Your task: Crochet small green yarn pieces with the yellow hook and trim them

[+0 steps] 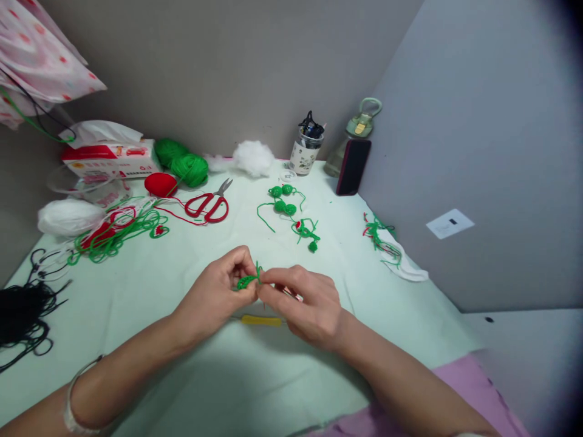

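Between both hands, above the middle of the pale green cloth, is a small green crochet piece (246, 282) with short yarn ends sticking up. My left hand (223, 285) pinches it from the left, thumb and forefinger closed. From the right, the fingertips of my right hand (305, 300) press together on the piece's yarn end. Something red and white shows under the right fingers, too small to name. Below the hands lies a crochet hook with a yellow handle (260, 320), partly hidden by the right hand.
Beyond the hands lie several green crocheted bits (285, 207). Red-handled scissors (207, 206), green yarn balls (189, 167), white stuffing (253, 159) and tangled yarn (122, 230) are to the left. A phone (354, 167) leans on a bottle (337, 158) beside a cup (304, 156); yarn scraps (382, 240) lie right.
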A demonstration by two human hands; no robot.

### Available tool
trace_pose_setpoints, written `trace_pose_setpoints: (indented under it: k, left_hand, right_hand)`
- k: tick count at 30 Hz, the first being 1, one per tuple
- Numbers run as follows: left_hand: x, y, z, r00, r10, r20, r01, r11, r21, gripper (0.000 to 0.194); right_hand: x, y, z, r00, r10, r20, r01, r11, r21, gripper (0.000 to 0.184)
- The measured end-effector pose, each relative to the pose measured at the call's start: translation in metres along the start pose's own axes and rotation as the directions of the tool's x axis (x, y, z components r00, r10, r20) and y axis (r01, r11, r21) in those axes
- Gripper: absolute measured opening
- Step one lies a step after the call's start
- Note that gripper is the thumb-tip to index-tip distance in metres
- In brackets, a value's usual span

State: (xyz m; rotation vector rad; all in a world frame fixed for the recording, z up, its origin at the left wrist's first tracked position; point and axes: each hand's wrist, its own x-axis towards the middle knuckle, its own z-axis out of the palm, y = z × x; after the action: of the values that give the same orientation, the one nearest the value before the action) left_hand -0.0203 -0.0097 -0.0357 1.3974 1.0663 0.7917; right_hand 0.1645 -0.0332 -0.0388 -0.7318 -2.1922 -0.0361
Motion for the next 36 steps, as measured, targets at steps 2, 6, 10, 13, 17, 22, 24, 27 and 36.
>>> trace_pose_setpoints:
  k: [2, 6, 10, 13, 17, 22, 24, 27, 36]
  left_hand:
    - [0.001, -0.003, 0.000, 1.000, -0.015, 0.014, 0.015, 1.000, 0.000, 0.015]
    - [0.004, -0.007, -0.003, 0.996, -0.058, 0.062, 0.057, 0.998, 0.021, 0.011]
    - [0.005, -0.008, -0.005, 0.994, -0.082, 0.069, 0.080, 0.996, 0.031, 0.013]
    - [0.006, -0.011, -0.005, 0.986, -0.132, 0.101, 0.136, 0.990, -0.036, 0.018]
    - [0.007, -0.016, -0.007, 0.979, -0.124, 0.163, 0.136, 0.988, -0.068, 0.015]
    - [0.007, -0.016, -0.012, 0.958, -0.163, 0.238, 0.200, 0.969, -0.141, 0.017]
    - [0.005, -0.014, -0.013, 0.960, -0.145, 0.240, 0.185, 0.970, -0.156, 0.019]
    - [0.002, -0.011, -0.015, 0.965, -0.129, 0.229, 0.165, 0.976, -0.143, 0.020]
    - [0.004, -0.006, -0.017, 0.961, -0.149, 0.234, 0.194, 0.964, -0.181, 0.018]
  right_hand:
    - [0.003, -0.001, 0.000, 0.993, 0.114, 0.010, -0.114, 0.977, 0.178, 0.022]
    - [0.010, 0.006, 0.000, 0.780, 0.526, 0.340, -0.570, 0.370, 0.734, 0.014]
    - [0.015, 0.018, -0.009, 0.705, 0.552, 0.445, -0.542, 0.015, 0.840, 0.016]
    - [0.017, 0.024, -0.020, 0.706, 0.668, 0.236, -0.401, 0.103, 0.910, 0.011]
    - [0.016, 0.025, -0.026, 0.693, 0.718, 0.065, -0.349, 0.255, 0.902, 0.009]
    - [0.014, 0.027, -0.029, 0.761, 0.646, 0.053, -0.470, 0.493, 0.732, 0.008]
    - [0.013, 0.029, -0.030, 0.831, 0.547, 0.100, -0.495, 0.645, 0.582, 0.008]
    - [0.011, 0.032, -0.030, 0.904, 0.383, 0.192, -0.428, 0.803, 0.415, 0.011]
    - [0.010, 0.036, -0.029, 0.907, 0.379, 0.184, -0.420, 0.838, 0.347, 0.010]
